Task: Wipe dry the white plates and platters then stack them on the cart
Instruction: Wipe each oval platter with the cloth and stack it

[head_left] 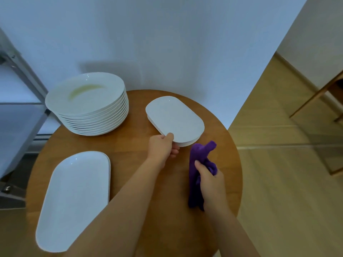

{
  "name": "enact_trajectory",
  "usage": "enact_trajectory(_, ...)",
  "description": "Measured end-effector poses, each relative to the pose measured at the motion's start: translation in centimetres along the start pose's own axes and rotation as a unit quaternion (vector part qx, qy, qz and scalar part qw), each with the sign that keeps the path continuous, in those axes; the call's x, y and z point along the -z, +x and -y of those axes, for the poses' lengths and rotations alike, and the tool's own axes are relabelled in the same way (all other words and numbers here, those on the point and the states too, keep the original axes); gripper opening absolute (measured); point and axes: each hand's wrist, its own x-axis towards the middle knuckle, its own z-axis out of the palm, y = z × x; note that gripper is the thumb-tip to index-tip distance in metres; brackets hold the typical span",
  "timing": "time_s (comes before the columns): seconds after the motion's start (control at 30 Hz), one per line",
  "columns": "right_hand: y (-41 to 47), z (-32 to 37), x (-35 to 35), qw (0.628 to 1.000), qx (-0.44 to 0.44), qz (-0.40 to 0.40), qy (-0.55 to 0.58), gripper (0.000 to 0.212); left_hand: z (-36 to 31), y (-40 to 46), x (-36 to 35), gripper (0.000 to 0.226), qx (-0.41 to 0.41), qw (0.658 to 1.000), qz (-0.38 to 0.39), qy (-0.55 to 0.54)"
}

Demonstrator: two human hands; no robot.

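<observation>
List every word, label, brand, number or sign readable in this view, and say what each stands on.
None: no readable text shows anywhere.
The round plates, the small platters, the large platters, the purple cloth and the wooden table all look plain.
</observation>
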Motion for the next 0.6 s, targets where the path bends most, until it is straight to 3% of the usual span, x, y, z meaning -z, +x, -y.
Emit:
enact_trajectory(0.13, -0.3, 0.7, -0.5, 0.993, -0.055, -0.033, 0.103, 0.023, 0.1, -2.4, 1.9, 0.019, -0.003, 0.999, 0.033, -0.034)
enact_trajectory(0.27, -1.6, 1.9, -0.8, 0.975, -0.032, 0.018, 0.219, 0.048, 1.5, -6.4, 4.8, 0.021, -0.040, 0.997, 0.063, -0.014)
enact_trajectory(0.53, -6.9, 1.4, 0.0, 0.981, -0.067, 0.062, 0.168, 0.022, 4.3, -13.7, 10.5, 0.022, -0.068, 0.995, 0.068, 0.012)
enact_trajectory(0.6, -8.6, 0.8, 0.3, 0.979, -0.083, 0.077, 0.171, 0.019, 4.6, -14.6, 11.6, 0.018, -0.040, 0.996, 0.067, -0.052)
